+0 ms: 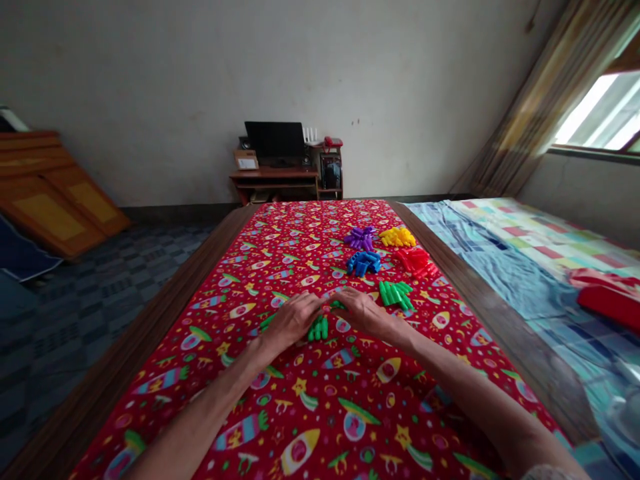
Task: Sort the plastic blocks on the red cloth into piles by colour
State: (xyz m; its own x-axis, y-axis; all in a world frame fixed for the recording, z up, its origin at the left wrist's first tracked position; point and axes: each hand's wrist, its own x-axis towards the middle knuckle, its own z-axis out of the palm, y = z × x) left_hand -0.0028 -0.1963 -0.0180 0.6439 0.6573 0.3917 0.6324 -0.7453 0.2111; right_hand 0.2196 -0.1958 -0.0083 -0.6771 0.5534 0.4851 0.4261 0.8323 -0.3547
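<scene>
My left hand [301, 312] is over the red printed cloth, fingers bent together and pointing right. Directly below its fingers lie several short green tube-like pieces [318, 328], side by side. More green [267, 323] shows at the left edge of this hand. My right hand [362, 309] comes in from the other side, its curled fingertips almost meeting those of the left. A bit of green [338, 305] shows under its fingers; whether it is held is unclear. Both hands' fingertips are partly hidden. Right of my right hand lies another green pile [396, 295].
Beyond the hands lie piles of blue [364, 263], purple [360, 238], yellow [398, 237] and red pieces [416, 262]. The rocket-patterned cloth [300, 427] covers a table with dark wooden edges [200, 257]. A bed [500, 267] stands at the right, a monitor desk [275, 175] behind.
</scene>
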